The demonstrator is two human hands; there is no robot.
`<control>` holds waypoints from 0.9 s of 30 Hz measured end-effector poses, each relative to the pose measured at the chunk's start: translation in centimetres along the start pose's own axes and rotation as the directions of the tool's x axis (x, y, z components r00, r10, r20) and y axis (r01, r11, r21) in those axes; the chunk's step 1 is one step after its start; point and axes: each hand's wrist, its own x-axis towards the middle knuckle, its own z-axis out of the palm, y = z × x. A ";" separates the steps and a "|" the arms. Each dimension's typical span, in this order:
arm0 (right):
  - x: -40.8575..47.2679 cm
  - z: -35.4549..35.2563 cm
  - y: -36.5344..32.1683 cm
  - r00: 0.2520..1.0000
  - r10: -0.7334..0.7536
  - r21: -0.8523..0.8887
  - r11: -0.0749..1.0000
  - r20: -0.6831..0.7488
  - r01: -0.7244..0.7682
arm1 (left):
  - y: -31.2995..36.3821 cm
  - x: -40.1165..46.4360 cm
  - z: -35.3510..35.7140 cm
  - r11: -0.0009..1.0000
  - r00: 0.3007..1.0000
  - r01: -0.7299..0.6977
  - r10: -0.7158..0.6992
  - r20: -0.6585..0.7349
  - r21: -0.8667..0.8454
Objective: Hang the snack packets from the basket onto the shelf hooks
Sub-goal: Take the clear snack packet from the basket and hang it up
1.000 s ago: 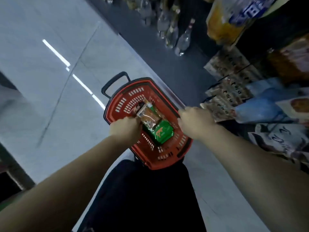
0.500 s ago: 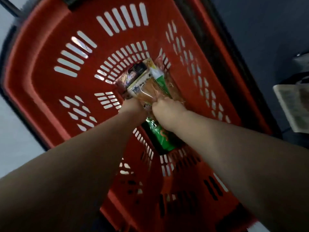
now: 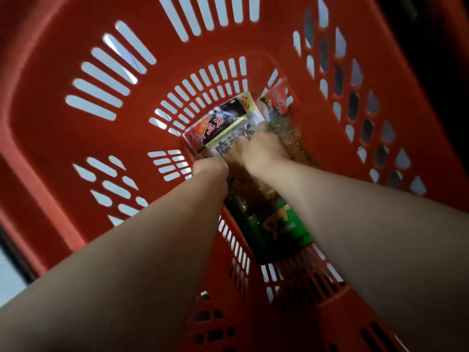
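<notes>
Slotted red basket (image 3: 50, 128) surrounds both hands, left hand (image 3: 210, 168) and right hand (image 3: 261, 153), gripping snack packets (image 3: 223, 123).

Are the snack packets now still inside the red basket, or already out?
Inside: the snack packets lie on the slotted floor of the red basket, both hands on them.

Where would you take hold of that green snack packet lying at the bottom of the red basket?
Probably by the green end of the green snack packet, the part nearest the person. It lies flat on the floor of the red basket, and that end is bare, while the left hand and right hand work on the packets over its far end. Come straight down and pinch that edge.
</notes>
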 end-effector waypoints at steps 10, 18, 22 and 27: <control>-11.7 -7.0 1.2 0.992 -0.029 0.390 0.918 -0.124 0.075 | -2.3 -9.5 -5.9 0.516 0.971 -0.127 -0.111 -0.214 -0.847; -26.9 -23.3 -5.9 0.947 -0.062 0.595 0.764 -0.314 0.247 | -6.0 -27.5 -21.7 0.502 0.793 -0.607 0.430 -0.432 -0.616; -36.7 -33.1 -10.5 0.884 -0.113 0.637 0.652 -0.454 0.410 | -6.6 -38.4 -31.2 0.364 0.584 -0.810 0.570 -0.579 -0.460; -51.5 -45.8 -15.7 0.730 -0.208 0.531 0.562 -0.652 0.634 | -7.3 -55.3 -41.6 0.119 0.250 -0.966 0.661 -0.708 -0.230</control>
